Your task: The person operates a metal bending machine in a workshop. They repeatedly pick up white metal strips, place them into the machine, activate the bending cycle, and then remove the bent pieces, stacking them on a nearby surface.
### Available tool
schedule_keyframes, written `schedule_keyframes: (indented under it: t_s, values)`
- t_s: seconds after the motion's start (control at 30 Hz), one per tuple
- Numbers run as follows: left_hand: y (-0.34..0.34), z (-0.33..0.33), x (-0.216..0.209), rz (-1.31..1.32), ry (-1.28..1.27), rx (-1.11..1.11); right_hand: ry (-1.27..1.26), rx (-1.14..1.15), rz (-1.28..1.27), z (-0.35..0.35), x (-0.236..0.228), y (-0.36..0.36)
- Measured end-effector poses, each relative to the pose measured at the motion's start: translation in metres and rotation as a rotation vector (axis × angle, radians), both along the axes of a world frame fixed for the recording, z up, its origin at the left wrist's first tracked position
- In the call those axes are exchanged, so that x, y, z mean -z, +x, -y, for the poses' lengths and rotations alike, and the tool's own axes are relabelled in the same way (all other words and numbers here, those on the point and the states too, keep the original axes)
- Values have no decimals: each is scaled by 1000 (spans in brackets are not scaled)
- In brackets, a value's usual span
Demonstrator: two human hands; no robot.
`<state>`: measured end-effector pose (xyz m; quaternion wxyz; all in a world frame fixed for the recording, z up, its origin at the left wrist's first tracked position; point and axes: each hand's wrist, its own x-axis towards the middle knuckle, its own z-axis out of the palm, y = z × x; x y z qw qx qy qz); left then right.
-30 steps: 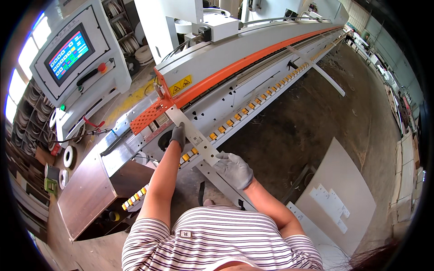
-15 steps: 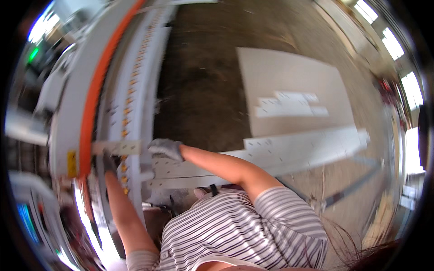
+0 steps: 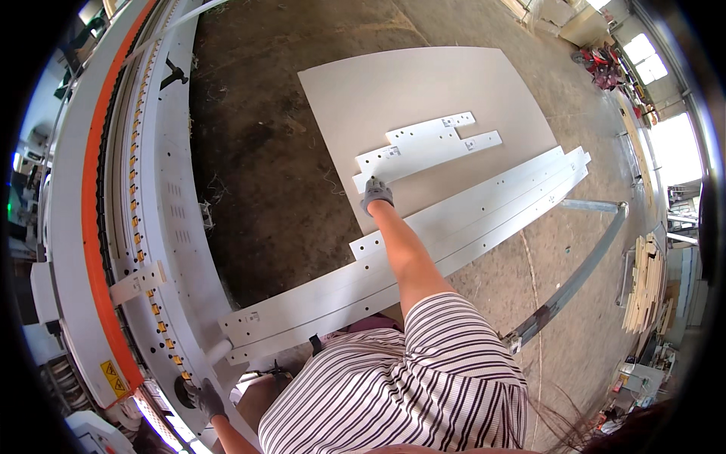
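Note:
My right hand (image 3: 377, 195), in a grey work glove, reaches forward to the near-left end of a white drilled strip (image 3: 431, 158). Its fingers are extended at the strip's end, not visibly closed round it. My left hand (image 3: 207, 399), gloved too, is low beside the machine's pale frame, near a dark round part (image 3: 184, 393). Its fingers look stretched out and nothing shows in them. A short white drilled strip (image 3: 138, 283) lies across the machine's row of yellow rollers (image 3: 133, 204), apart from both hands.
Long white drilled boards (image 3: 454, 227) stretch in front of my body. Behind them a large beige panel (image 3: 408, 79) carries the white strips. The machine's orange band (image 3: 92, 204) runs along the left. A grey metal bar frame (image 3: 578, 287) stands at right, near stacked timber (image 3: 643, 284).
My right hand has gone from the machine's edge to the strips on the panel. My left hand has left the short strip and come back nearer me. The view has swung right.

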<state>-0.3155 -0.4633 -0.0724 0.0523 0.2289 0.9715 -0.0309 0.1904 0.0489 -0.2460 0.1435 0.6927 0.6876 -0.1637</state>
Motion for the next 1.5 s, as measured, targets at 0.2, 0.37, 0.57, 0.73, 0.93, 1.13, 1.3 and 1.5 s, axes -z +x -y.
schedule_keyframes:
  t_s: [0.2,0.37,0.57,0.73,0.93,1.13,1.3,1.5]
  values:
    - [-15,9,13,-43,-21,8,99,-145,22,5,11,14]
    - [-23,13,21,-21,-12,-1,159,-227,-35,-11,-15,5]
    - [-22,9,20,-61,-34,17,193,-606,84,29,-3,-25]
    - [-20,6,15,-6,-19,6,99,-512,249,14,7,-28]
    - [-11,-5,4,32,-57,-15,32,-761,-41,51,-76,-70]
    - [103,-78,-20,522,657,104,17,-1138,-522,144,-187,-163]
    - [186,-117,-47,1468,1434,-255,-88,-1310,-625,227,-243,-238]
    - [114,-50,-52,996,1667,-396,-95,-1296,-867,271,-245,-264]
